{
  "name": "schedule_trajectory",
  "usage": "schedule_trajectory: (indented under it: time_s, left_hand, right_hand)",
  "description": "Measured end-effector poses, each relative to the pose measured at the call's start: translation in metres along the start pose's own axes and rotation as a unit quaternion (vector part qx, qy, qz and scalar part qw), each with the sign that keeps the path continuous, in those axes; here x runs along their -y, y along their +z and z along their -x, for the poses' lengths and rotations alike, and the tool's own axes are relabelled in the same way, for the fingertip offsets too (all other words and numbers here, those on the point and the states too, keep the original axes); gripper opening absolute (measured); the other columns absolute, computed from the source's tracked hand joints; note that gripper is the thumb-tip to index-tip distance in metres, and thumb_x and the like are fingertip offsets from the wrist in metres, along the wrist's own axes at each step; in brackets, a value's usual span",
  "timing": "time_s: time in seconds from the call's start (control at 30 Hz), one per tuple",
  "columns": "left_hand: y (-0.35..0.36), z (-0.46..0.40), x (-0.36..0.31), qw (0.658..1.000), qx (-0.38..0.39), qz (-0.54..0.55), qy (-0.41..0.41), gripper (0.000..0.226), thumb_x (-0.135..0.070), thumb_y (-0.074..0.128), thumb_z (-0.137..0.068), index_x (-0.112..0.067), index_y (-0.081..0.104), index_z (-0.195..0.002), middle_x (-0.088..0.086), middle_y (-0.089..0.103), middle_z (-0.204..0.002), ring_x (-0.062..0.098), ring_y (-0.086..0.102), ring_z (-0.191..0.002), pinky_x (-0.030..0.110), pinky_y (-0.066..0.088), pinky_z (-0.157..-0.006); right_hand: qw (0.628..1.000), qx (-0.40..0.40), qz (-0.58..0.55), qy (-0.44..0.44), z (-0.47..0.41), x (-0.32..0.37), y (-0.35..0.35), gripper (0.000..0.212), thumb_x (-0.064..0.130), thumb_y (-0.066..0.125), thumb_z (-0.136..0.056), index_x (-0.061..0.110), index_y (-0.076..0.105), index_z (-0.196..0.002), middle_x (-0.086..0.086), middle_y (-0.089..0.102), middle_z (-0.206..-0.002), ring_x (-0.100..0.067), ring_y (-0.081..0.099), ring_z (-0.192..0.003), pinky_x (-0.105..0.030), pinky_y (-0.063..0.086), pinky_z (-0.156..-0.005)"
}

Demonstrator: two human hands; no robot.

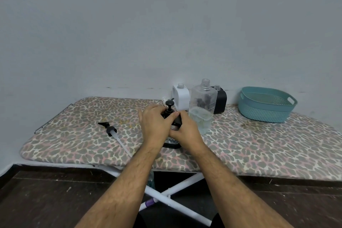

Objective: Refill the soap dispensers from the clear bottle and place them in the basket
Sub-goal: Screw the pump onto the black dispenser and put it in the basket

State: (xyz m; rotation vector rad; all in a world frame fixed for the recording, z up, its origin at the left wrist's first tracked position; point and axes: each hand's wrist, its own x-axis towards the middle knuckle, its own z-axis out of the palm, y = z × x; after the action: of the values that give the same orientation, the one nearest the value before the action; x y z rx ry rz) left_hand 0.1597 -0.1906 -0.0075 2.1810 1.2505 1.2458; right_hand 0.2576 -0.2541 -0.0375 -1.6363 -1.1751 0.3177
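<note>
Both hands meet in the middle of the ironing board [259, 146]. The left hand [154, 126] curls its fingers around the black pump top [169, 107] of a dark soap dispenser [173, 143]. The right hand [187, 129] grips the dispenser's body. The clear bottle [202, 105] stands open just beside them. The teal basket [266, 104] sits near the far right edge.

A black dispenser [173, 142] stands held at the near edge. The uncapped clear bottle [202, 106], partly filled, stands before white [180, 98] and black [220, 101] capless dispensers. The teal basket [266, 104] sits right.
</note>
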Motion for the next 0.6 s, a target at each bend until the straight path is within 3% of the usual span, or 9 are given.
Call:
schedule_trajectory:
  time_s: [0.07, 0.13, 0.23, 0.37, 0.5, 0.6]
  left_hand:
    - [-0.004, -0.005, 0.007, 0.994, 0.067, 0.082, 0.006, 0.029, -0.055, 0.072, -0.075, -0.029, 0.075, -0.087, -0.008, 0.069, -0.090, 0.017, 0.061, -0.096, 0.047, 0.048, -0.095]
    - [-0.015, -0.011, 0.010, 0.976, 0.153, 0.154, 0.015, 0.013, -0.042, 0.075, -0.078, -0.031, 0.073, -0.084, -0.009, 0.071, -0.085, 0.011, 0.066, -0.088, 0.037, 0.054, -0.082]
    - [-0.027, -0.020, 0.010, 0.963, 0.218, 0.157, 0.012, 0.013, -0.030, 0.077, -0.082, -0.026, 0.075, -0.093, -0.010, 0.074, -0.086, -0.002, 0.067, -0.081, 0.028, 0.054, -0.081]
    - [-0.028, -0.009, 0.002, 0.982, 0.155, 0.109, -0.017, 0.040, -0.040, 0.080, -0.077, -0.020, 0.073, -0.111, -0.014, 0.070, -0.096, 0.002, 0.064, -0.089, 0.023, 0.051, -0.085]
    - [-0.027, 0.005, -0.010, 0.995, 0.067, 0.072, -0.009, 0.037, -0.049, 0.081, -0.072, -0.024, 0.075, -0.099, -0.018, 0.062, -0.080, 0.005, 0.061, -0.080, 0.030, 0.052, -0.080]
    - [-0.022, 0.001, -0.010, 0.993, 0.071, 0.091, -0.017, 0.027, -0.048, 0.080, -0.074, -0.026, 0.075, -0.088, -0.018, 0.064, -0.073, 0.001, 0.062, -0.074, 0.033, 0.055, -0.078]
  right_hand:
    - [1.000, 0.002, -0.004, 0.000, 0.001, -0.001, 0.000, 0.061, 0.051, 0.079, -0.060, 0.024, 0.057, -0.110, 0.013, 0.069, -0.102, -0.002, 0.066, -0.094, -0.035, 0.058, -0.083]
    - [1.000, 0.004, 0.001, -0.002, 0.001, 0.000, -0.001, 0.063, 0.051, 0.084, -0.059, 0.024, 0.057, -0.110, 0.012, 0.068, -0.103, -0.003, 0.065, -0.094, -0.033, 0.057, -0.083]
    - [1.000, 0.007, 0.019, 0.000, 0.001, 0.003, -0.002, 0.060, 0.042, 0.089, -0.064, 0.024, 0.056, -0.110, 0.014, 0.065, -0.101, 0.000, 0.062, -0.093, -0.028, 0.055, -0.081]
    - [1.000, 0.010, 0.004, 0.007, 0.001, 0.002, -0.001, 0.065, 0.052, 0.085, -0.060, 0.025, 0.056, -0.111, 0.014, 0.067, -0.105, 0.000, 0.064, -0.095, -0.031, 0.057, -0.084]
    - [1.000, 0.009, -0.009, 0.010, 0.003, 0.003, -0.001, 0.063, 0.052, 0.079, -0.058, 0.025, 0.057, -0.110, 0.014, 0.068, -0.104, 0.000, 0.066, -0.095, -0.034, 0.058, -0.085]
    - [1.000, 0.011, -0.013, 0.011, 0.002, 0.002, -0.001, 0.060, 0.051, 0.079, -0.058, 0.027, 0.057, -0.108, 0.015, 0.069, -0.104, 0.001, 0.066, -0.096, -0.034, 0.058, -0.086]
